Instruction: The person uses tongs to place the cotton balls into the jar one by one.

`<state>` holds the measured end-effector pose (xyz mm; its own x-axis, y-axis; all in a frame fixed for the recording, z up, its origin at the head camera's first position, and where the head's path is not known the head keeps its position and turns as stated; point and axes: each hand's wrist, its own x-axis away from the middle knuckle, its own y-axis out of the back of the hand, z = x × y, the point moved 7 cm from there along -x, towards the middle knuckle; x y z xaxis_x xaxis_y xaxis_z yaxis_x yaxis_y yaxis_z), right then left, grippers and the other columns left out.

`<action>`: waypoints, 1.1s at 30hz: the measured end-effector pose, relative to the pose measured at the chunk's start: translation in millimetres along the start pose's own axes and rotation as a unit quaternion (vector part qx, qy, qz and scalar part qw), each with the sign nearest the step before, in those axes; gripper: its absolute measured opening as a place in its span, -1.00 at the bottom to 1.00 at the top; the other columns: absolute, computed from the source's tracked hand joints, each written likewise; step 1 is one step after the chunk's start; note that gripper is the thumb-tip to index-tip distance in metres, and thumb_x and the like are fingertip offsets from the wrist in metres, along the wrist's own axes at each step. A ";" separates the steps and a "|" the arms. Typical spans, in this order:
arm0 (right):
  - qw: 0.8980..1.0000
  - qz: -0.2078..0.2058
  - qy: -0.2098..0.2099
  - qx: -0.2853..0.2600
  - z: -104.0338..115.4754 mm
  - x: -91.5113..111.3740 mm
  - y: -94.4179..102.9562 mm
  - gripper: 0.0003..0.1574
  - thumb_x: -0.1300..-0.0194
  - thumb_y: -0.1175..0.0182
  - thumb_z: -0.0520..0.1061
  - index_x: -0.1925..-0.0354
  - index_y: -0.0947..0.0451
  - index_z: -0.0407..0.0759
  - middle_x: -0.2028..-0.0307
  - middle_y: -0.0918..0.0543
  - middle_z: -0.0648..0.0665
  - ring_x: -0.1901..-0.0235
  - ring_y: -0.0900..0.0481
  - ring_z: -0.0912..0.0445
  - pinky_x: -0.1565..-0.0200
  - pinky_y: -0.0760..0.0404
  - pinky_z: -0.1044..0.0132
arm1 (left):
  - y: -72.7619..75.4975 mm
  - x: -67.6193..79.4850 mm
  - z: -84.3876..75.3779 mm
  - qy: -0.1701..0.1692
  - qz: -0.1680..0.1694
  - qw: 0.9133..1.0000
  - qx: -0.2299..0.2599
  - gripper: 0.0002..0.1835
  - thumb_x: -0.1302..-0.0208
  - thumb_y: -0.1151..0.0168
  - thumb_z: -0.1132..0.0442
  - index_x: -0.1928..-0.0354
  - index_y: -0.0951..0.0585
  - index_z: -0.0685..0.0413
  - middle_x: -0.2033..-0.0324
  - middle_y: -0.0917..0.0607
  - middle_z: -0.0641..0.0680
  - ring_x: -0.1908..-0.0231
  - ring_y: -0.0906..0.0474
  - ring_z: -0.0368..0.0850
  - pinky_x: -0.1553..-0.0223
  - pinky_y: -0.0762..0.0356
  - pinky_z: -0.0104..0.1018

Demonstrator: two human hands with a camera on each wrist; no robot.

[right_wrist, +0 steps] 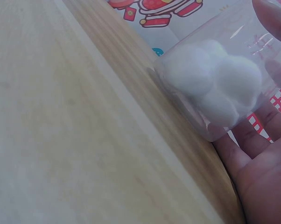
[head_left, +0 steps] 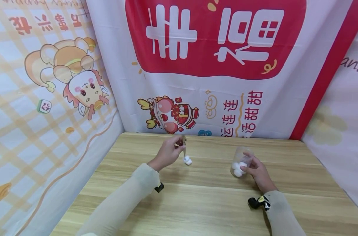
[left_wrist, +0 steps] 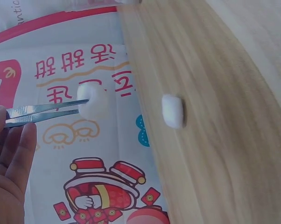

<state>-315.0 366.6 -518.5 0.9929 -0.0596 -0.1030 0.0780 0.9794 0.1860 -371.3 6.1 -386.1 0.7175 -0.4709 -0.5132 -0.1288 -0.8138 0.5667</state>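
My left hand (head_left: 167,154) pinches a pair of metal tweezers (head_left: 184,147) between thumb and fingers. In the left wrist view, a white cotton ball (left_wrist: 96,102) sits at the tweezers' tips, off the tabletop. A second cotton ball (left_wrist: 172,111) lies on the wood; from the head view the two overlap. Over to the right, my right hand (head_left: 259,172) grips a clear jar (head_left: 243,153), tilted, its base close to the table. Several cotton balls (right_wrist: 210,79) are gathered at the jar's bottom. Whether the base touches the wood I cannot tell.
A wood-grain table (head_left: 193,209) extends beneath both hands. Printed fabric hangings (head_left: 114,65) with cartoon figures and red lettering rise along its back and sides. Dark wrist-worn devices (head_left: 257,202) sit at both cuffs.
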 end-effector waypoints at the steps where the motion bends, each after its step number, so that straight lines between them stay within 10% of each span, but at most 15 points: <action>1: 1.000 0.000 0.000 -0.001 -0.1 0.0 -0.1 -0.11 -0.24 -0.37 -0.03 -0.43 -0.21 -0.05 -0.33 -0.28 -0.24 -0.10 -0.41 0.11 0.02 -0.50 0.51 | 0.0 -1.0 -2.2 -0.001 0.001 1.000 0.000 -0.80 -0.31 -0.27 0.32 0.06 -0.56 -0.04 0.21 -0.65 0.04 0.22 -0.58 -0.22 0.23 -0.65 -0.41; 33: 1.000 0.002 0.031 -0.005 0.5 -0.2 1.5 -0.11 -0.23 -0.37 -0.07 -0.42 -0.21 -0.15 -0.25 -0.42 -0.20 -0.09 -0.46 0.18 0.00 -0.48 0.51 | -6.9 -36.6 -48.6 -0.066 -0.003 0.998 0.013 -0.82 -0.31 -0.26 0.35 0.07 -0.56 0.07 0.24 -0.62 -0.03 0.23 -0.57 -0.23 0.24 -0.63 -0.44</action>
<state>-315.0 368.0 -517.7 0.9858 -0.0445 -0.1618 0.0733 0.9815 0.1771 -363.5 45.5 -339.9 0.6228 -0.5048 -0.5977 -0.1439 -0.8249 0.5467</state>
